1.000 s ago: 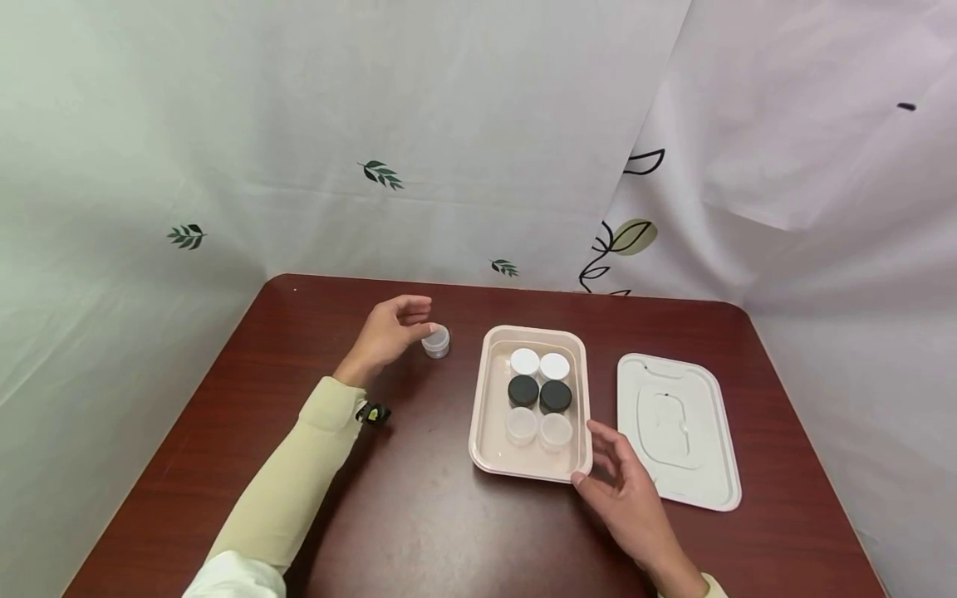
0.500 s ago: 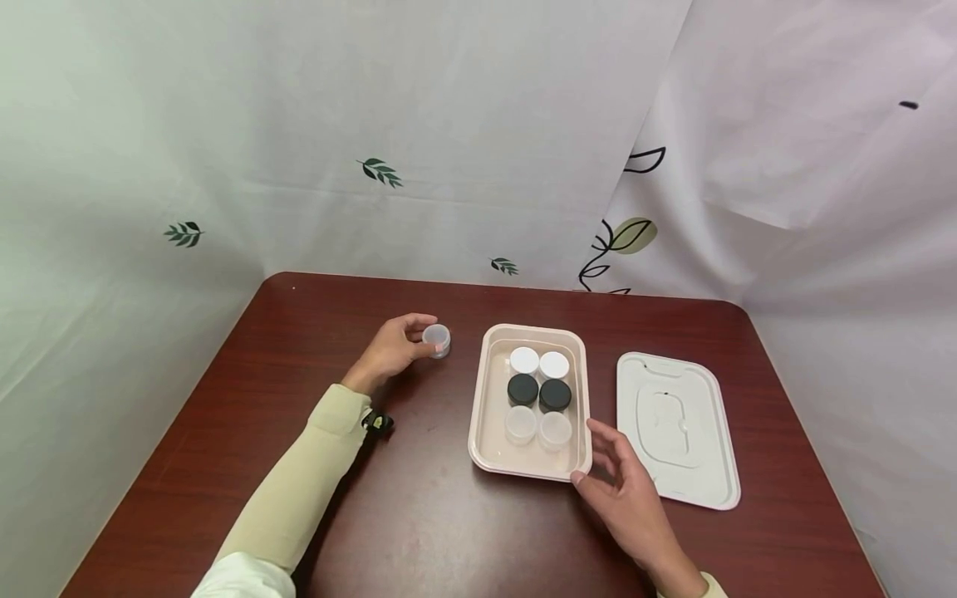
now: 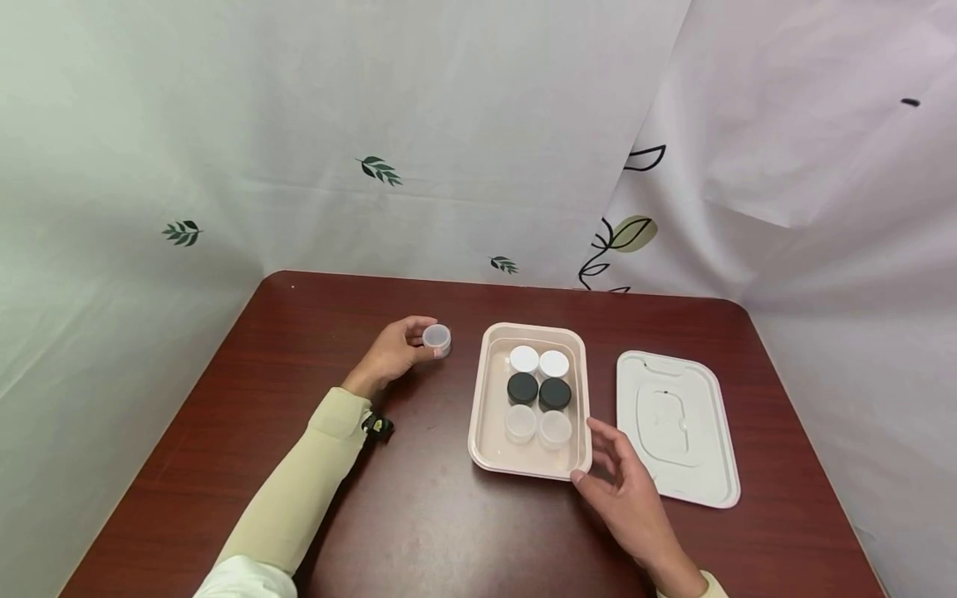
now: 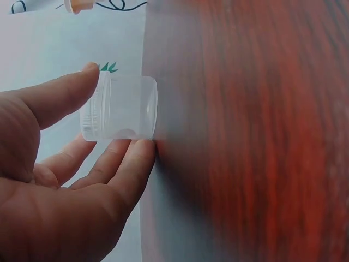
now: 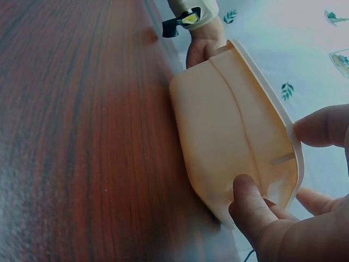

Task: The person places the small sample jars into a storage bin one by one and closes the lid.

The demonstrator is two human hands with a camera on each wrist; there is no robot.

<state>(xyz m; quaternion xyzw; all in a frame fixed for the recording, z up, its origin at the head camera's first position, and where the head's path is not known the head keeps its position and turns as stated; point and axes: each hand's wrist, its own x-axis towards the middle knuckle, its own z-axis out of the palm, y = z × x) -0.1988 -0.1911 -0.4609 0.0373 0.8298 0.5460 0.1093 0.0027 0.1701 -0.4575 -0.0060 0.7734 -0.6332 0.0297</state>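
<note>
Left wrist: unlabelled clear jar (image 4: 120, 108)

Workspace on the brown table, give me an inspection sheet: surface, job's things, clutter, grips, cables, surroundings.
Surface: dark red-brown wooden table, rounded corners.
Job's things: clear jar off the tray; beige tray holding six small jars, two white-capped, two black-capped, two clear; white lid flat to the tray's right.
Clutter: nothing seen.
Grips: left hand pinches the clear jar between thumb and fingers; right hand touches the tray's near right corner with its thumb, fingers relaxed.
Cables: nothing seen.
Surroundings: white sheets with leaf prints hung behind and beside the table.
</note>
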